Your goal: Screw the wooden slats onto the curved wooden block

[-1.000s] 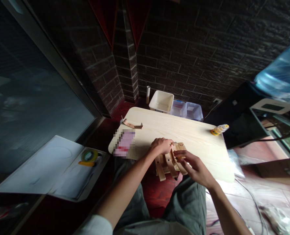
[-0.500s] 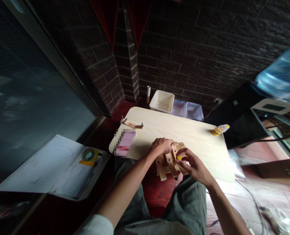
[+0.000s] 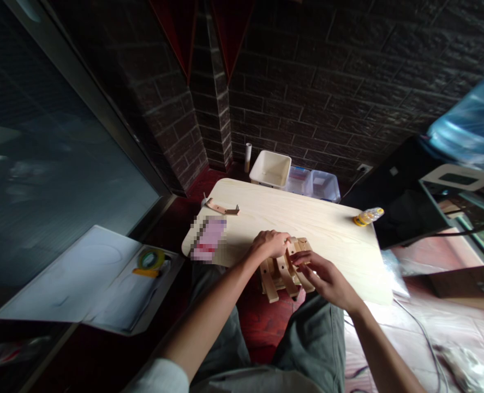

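While the left hand (image 3: 271, 244) grips the slatted light-brown wooden piece (image 3: 283, 271), the right hand's (image 3: 326, 275) curled fingers touch it.

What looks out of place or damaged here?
No spill or break stands out. The slatted wooden piece looks a bit precarious, poking past the near edge of the table, though the left hand is on it. A curved wooden strip lies apart at the left end.

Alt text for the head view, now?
Two bare hands, left and right, work at a slatted wooden piece on the near edge of a pale table; a curved wooden part and a bottle lie farther back.
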Action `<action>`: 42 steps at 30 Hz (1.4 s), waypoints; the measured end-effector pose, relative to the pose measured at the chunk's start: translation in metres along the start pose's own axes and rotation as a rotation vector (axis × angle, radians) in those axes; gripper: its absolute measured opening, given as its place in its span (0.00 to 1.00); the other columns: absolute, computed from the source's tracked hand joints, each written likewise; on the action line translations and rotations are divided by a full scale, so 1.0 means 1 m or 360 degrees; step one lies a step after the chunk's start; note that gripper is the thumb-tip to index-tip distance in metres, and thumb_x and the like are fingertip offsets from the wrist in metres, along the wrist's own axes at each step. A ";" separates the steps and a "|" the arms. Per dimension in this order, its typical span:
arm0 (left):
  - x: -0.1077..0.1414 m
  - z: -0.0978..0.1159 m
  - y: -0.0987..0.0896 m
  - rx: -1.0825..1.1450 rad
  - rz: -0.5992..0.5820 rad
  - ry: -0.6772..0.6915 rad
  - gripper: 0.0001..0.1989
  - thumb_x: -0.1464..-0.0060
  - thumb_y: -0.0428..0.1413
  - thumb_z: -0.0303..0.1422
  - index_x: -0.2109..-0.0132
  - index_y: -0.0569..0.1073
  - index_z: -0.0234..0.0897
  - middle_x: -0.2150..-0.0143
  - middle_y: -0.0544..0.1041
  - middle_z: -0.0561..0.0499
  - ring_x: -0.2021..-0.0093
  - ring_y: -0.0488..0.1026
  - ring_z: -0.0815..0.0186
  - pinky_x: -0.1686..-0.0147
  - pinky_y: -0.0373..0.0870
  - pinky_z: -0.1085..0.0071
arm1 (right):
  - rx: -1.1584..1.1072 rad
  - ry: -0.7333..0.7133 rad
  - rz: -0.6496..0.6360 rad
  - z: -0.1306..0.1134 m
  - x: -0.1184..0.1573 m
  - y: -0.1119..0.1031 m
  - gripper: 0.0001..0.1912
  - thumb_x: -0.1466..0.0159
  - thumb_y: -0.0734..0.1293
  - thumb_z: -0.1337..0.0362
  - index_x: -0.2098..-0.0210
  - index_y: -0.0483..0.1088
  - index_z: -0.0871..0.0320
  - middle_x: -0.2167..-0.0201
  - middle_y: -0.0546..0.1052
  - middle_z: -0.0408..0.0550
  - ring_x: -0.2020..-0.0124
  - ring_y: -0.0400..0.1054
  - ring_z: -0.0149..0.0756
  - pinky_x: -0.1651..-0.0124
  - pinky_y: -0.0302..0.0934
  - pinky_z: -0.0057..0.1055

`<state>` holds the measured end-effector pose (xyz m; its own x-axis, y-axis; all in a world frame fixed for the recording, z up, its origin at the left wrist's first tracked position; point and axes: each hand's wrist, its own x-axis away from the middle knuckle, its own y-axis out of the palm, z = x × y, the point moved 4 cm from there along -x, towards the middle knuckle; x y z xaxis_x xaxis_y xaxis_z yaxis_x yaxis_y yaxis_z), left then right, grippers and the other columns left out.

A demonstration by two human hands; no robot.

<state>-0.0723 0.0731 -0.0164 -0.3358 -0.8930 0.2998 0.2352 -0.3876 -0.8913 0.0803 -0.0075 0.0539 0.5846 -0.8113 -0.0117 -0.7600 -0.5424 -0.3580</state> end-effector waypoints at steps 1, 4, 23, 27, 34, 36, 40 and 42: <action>0.000 0.000 0.000 0.0002 -0.0004 -0.0007 0.19 0.40 0.44 0.46 0.43 0.68 0.58 0.47 0.77 0.52 0.50 0.74 0.57 0.53 0.69 0.62 | -0.0034 0.0010 0.0000 0.004 0.000 -0.001 0.12 0.32 0.62 0.56 0.54 0.72 0.53 0.50 0.72 0.52 0.47 0.66 0.43 0.45 0.62 0.39; 0.002 0.000 -0.003 0.0020 -0.0036 -0.0025 0.19 0.39 0.43 0.47 0.43 0.68 0.59 0.46 0.76 0.53 0.51 0.75 0.57 0.53 0.69 0.63 | -0.0166 0.0046 0.0044 0.016 -0.002 -0.004 0.11 0.34 0.65 0.56 0.57 0.71 0.54 0.53 0.73 0.52 0.50 0.68 0.41 0.48 0.65 0.37; 0.005 0.002 -0.004 0.0021 -0.0026 -0.0029 0.20 0.39 0.44 0.47 0.43 0.68 0.60 0.46 0.76 0.53 0.50 0.74 0.57 0.52 0.69 0.63 | -0.0130 0.0099 0.0019 0.011 0.002 -0.004 0.15 0.33 0.63 0.53 0.52 0.71 0.54 0.49 0.73 0.53 0.48 0.68 0.42 0.45 0.64 0.40; 0.004 0.002 -0.004 0.0019 -0.0049 -0.0033 0.20 0.39 0.42 0.46 0.43 0.68 0.61 0.46 0.76 0.54 0.50 0.75 0.57 0.53 0.69 0.62 | -0.0203 0.0099 0.0097 0.018 0.001 -0.003 0.14 0.34 0.65 0.54 0.54 0.67 0.53 0.54 0.72 0.50 0.53 0.69 0.39 0.49 0.66 0.39; 0.006 0.002 -0.005 0.0034 -0.0042 -0.0024 0.20 0.39 0.43 0.47 0.43 0.68 0.60 0.46 0.76 0.53 0.51 0.75 0.56 0.53 0.70 0.62 | -0.0245 0.0127 0.0123 0.021 0.003 0.002 0.12 0.35 0.65 0.55 0.55 0.66 0.53 0.54 0.72 0.51 0.53 0.68 0.40 0.50 0.67 0.40; 0.006 0.002 -0.005 0.0032 -0.0030 -0.0023 0.20 0.39 0.43 0.47 0.43 0.68 0.61 0.46 0.76 0.53 0.51 0.75 0.56 0.53 0.69 0.62 | -0.0252 0.0124 0.0127 0.019 0.003 0.000 0.12 0.35 0.65 0.55 0.55 0.66 0.53 0.52 0.72 0.51 0.52 0.68 0.41 0.49 0.66 0.41; 0.005 0.001 -0.004 0.0030 -0.0022 -0.0039 0.20 0.39 0.44 0.46 0.42 0.68 0.61 0.45 0.76 0.53 0.50 0.74 0.57 0.52 0.69 0.62 | -0.0234 0.0093 0.0116 0.013 0.003 -0.006 0.12 0.34 0.64 0.54 0.55 0.67 0.53 0.51 0.74 0.52 0.50 0.69 0.42 0.46 0.64 0.43; 0.004 0.001 -0.003 0.0036 -0.0019 -0.0036 0.20 0.39 0.44 0.46 0.42 0.68 0.60 0.45 0.76 0.53 0.50 0.75 0.57 0.52 0.69 0.62 | -0.0170 0.0061 0.0109 0.011 0.003 -0.007 0.12 0.34 0.64 0.54 0.56 0.70 0.54 0.50 0.74 0.53 0.48 0.68 0.44 0.44 0.64 0.43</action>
<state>-0.0733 0.0708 -0.0123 -0.3182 -0.8930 0.3184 0.2521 -0.4034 -0.8796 0.0906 -0.0036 0.0464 0.5206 -0.8538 0.0036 -0.8249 -0.5041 -0.2559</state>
